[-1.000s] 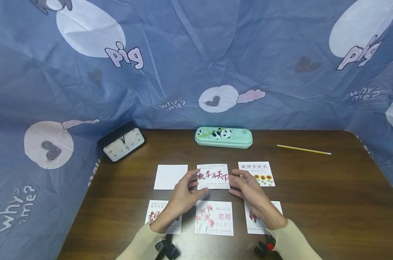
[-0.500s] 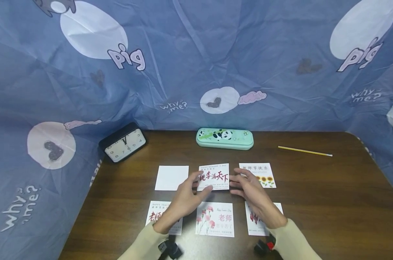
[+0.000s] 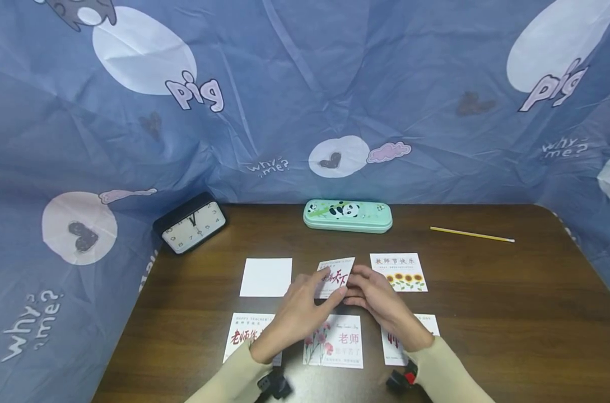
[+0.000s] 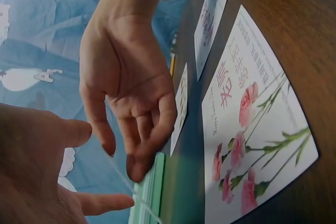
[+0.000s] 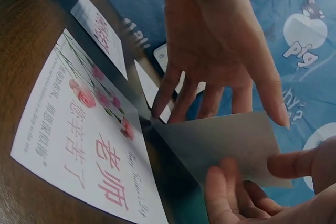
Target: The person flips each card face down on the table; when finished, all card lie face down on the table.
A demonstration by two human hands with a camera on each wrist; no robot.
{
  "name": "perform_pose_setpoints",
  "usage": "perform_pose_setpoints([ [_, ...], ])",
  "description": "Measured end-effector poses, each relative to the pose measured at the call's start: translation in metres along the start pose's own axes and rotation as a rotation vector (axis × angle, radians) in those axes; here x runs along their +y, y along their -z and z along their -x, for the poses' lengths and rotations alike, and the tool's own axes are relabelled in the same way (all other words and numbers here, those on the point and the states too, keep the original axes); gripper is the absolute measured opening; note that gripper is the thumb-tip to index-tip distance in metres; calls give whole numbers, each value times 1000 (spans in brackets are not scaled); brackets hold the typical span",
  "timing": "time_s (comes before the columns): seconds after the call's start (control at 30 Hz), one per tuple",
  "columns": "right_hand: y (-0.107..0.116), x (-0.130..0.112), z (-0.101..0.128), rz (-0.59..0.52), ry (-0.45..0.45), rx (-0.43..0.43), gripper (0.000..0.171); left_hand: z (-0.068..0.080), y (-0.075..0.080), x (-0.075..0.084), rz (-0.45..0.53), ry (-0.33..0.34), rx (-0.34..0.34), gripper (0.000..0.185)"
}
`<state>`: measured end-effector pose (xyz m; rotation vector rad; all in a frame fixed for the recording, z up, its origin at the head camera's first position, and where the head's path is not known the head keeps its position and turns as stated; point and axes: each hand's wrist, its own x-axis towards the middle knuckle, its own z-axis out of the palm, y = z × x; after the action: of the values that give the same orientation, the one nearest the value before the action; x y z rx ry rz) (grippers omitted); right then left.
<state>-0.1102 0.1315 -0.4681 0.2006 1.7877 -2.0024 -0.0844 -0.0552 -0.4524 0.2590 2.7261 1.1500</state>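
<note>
The middle card (image 3: pixel 336 275), flat on the bench (image 3: pixel 486 313) a moment ago, now tilts up, pinched by left hand (image 3: pixel 305 305) and right hand (image 3: pixel 377 296)

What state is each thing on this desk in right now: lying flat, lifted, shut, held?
Red-lettered card: tilted up off the table, held at both ends.
Left hand: pinching the card's left end.
Right hand: holding the card's right end.
Blank card: flat.
Sunflower card: flat, face up.
Carnation card: flat, face up.
Pencil case: shut.
Pencil: lying loose.
Clock: propped, leaning back.
</note>
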Motion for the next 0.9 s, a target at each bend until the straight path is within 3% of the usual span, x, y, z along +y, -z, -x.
perform_pose_setpoints([
  [0.23, -6, 5, 0, 19, 6, -54, 49, 0, 0, 0, 114, -48, -9, 59],
  [0.47, -11, 4, 1, 2, -9, -25, 71, -1, 5, -1, 357, -104, 21, 43],
  [0.73, -12, 3, 1, 87, 2, 63, 67, -3, 7, -2, 646, -130, 67, 40],
  [0.9, -9, 0, 2, 99, 9, 124, 63, -3, 12, -5, 725, -142, 109, 47],
])
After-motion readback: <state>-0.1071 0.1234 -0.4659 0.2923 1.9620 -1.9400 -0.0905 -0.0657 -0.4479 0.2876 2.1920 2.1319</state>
